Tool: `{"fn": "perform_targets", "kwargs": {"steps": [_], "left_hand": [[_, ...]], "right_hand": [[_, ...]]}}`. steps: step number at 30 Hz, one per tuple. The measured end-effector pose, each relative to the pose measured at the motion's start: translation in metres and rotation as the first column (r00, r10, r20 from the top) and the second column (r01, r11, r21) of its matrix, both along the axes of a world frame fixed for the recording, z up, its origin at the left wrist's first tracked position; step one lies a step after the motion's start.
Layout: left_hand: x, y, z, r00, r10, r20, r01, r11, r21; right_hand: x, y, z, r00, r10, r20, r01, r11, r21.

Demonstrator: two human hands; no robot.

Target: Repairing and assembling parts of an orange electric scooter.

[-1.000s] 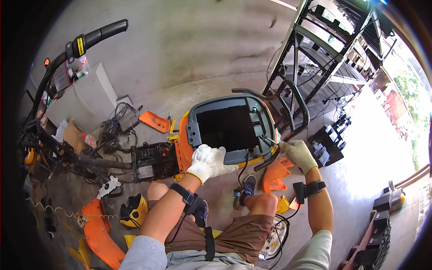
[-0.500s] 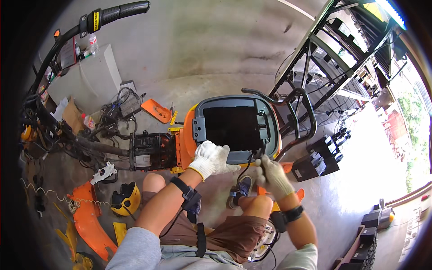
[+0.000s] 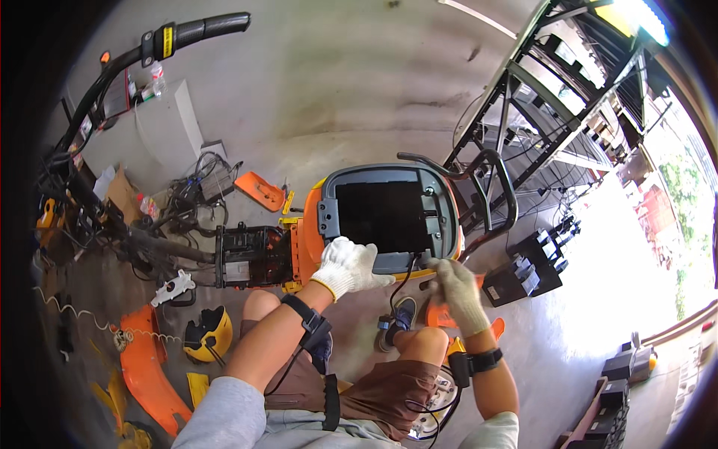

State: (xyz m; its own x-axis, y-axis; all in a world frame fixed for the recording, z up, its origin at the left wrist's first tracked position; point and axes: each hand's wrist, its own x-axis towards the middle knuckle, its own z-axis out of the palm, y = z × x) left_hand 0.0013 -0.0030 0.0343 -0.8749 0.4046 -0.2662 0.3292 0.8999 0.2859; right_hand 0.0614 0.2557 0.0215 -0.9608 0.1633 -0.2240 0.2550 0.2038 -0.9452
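An orange scooter body [image 3: 312,262] with a grey-rimmed compartment [image 3: 344,173] stands before me; its opening is dark inside. My left hand [image 3: 348,267], in a white knit glove, bears on the near left part of the rim, fingers curled over it and thumb pointing right. A black cable [image 3: 404,280] hangs from the near edge between my hands. Beyond it on the right, my gloved right hand [image 3: 458,290] is closed at the near right corner of the body, with fingers bent. What its fingertips hold is hidden.
A handlebar [image 3: 202,26] rises at far left. A black grab rail [image 3: 511,179] curves out right of the body. Orange panels [image 3: 149,367] and a yellow-black shell [image 3: 209,334] lie on the left floor. Black boxes [image 3: 523,273] and a metal rack [image 3: 516,97] stand right.
My right hand has shifted slightly right and turned at the wrist. My left hand keeps its place on the rim. The whole view has moved a little.
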Motion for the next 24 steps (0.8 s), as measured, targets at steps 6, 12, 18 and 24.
{"fn": "perform_targets", "kwargs": {"steps": [6, 12, 18, 24], "left_hand": [[0.001, -0.003, 0.002, 1.0, -0.001, -0.009, 0.001, 0.999, 0.037], [0.003, -0.001, 0.002, 1.0, 0.022, 0.006, -0.022, 0.999, 0.042], [-0.001, -0.002, -0.002, 1.0, 0.008, -0.013, -0.007, 0.999, 0.044], [-0.001, -0.002, -0.007, 0.999, 0.007, -0.033, -0.005, 0.999, 0.05]], "right_hand": [[-0.028, 0.08, -0.011, 1.0, 0.009, -0.027, 0.006, 0.872, 0.489], [-0.046, 0.088, 0.021, 0.993, 0.089, 0.073, -0.113, 0.86, 0.497], [-0.05, 0.086, 0.037, 0.977, 0.204, 0.059, -0.203, 0.812, 0.547], [-0.029, 0.048, 0.019, 0.909, 0.409, 0.077, -0.375, 0.725, 0.579]]}}
